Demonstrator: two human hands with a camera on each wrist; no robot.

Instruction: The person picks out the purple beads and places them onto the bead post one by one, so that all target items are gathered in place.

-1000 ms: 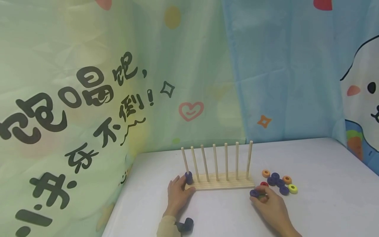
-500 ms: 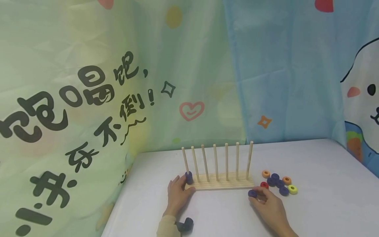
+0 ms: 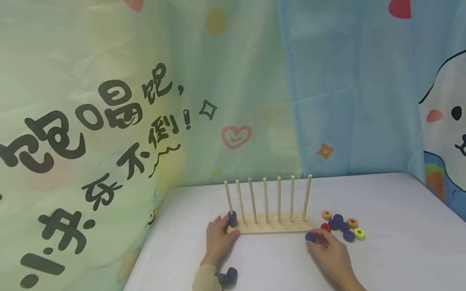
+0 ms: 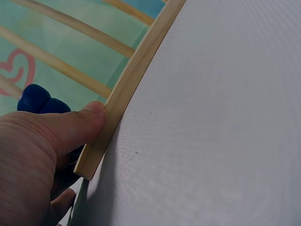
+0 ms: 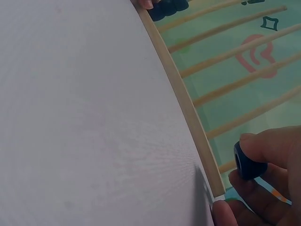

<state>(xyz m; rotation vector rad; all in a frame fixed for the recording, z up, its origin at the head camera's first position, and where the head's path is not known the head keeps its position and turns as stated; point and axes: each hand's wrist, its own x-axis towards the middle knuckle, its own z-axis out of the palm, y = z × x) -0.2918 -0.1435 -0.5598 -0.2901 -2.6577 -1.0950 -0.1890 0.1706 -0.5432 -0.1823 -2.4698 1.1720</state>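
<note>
A wooden peg rack (image 3: 271, 228) with a row of upright pegs stands on the table. Dark blue beads (image 3: 232, 218) are stacked on its leftmost peg. My left hand (image 3: 219, 239) grips the rack's left end, its thumb (image 4: 89, 117) against the front edge of the base. The other left fingers are partly hidden behind that end. Just off the rack's right front corner, my right hand (image 3: 333, 252) pinches a dark blue bead (image 5: 248, 161) between thumb and fingers. In the right wrist view this bead shows its hole and is held apart from the pegs.
Right of the rack lie loose beads: several dark blue ones (image 3: 344, 226), a red one (image 3: 325, 227), a yellow one (image 3: 359, 233), and orange ones (image 3: 352, 222). A printed curtain (image 3: 236, 101) hangs behind the white table (image 3: 269, 262).
My right hand has shifted slightly left with the blue bead, uncovering more of the red bead, and then stays nearly still. The left hand and the rack hold their place.
</note>
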